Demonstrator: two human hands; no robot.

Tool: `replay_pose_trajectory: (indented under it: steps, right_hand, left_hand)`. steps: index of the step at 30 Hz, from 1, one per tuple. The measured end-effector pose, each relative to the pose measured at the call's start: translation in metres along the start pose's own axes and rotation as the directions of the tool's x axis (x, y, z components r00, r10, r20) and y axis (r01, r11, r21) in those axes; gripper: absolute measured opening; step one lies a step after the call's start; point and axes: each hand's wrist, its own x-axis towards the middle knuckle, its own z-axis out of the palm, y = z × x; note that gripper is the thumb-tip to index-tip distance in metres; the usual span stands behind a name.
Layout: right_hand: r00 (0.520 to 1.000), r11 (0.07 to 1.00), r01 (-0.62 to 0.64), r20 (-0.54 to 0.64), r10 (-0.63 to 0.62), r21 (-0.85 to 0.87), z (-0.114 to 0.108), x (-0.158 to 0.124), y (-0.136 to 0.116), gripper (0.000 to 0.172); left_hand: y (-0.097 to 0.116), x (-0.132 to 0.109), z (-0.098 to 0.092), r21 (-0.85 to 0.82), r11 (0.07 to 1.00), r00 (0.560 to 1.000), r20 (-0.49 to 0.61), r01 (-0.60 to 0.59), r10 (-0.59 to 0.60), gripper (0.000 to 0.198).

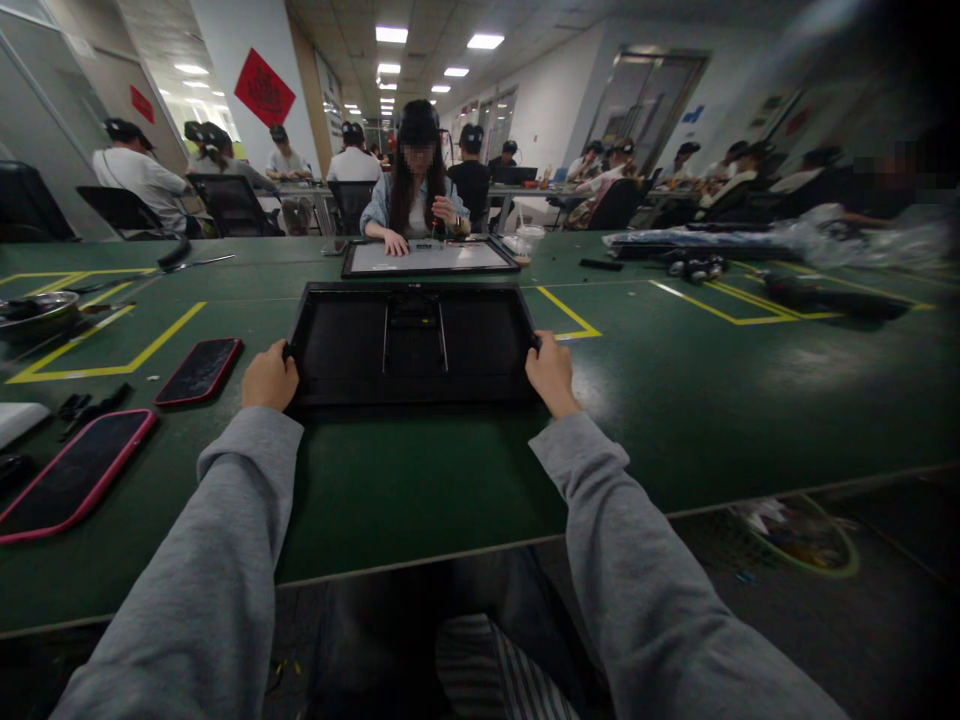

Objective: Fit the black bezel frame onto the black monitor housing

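Observation:
A wide black monitor housing (337, 340) is between my hands over the green table (420, 480), its hollow side with two thin upright rails facing me. Its left edge is gripped by my left hand (270, 378), the thumb on top of the rim. On the opposite edge my right hand (553, 372) is closed in the same way. The undersides of the fingers are hidden. Just beyond the housing lies a grey screen panel (442, 257) in a black frame. A person (409, 205) across the table rests one hand on that panel.
Two phones, one dark red (201, 371) and one pink-rimmed (79, 470), lie at left near a metal bowl (37, 312). A plastic cup (527, 242) stands beside the panel. Plastic-wrapped parts (697, 240) are at the back right. A green basket (814, 535) sits below the table edge.

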Motion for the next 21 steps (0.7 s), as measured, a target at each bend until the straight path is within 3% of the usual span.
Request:
replay_pose_trajectory:
  steps: [21]
  right_hand:
    - [0.999,1.000,-0.020,0.027,0.021,-0.014,-0.0011,0.0001,-0.0013,0.045]
  left_hand:
    - [0.0005,-0.0011,-0.0006,0.001,1.000,1.000,-0.004,-0.001,0.001,0.057]
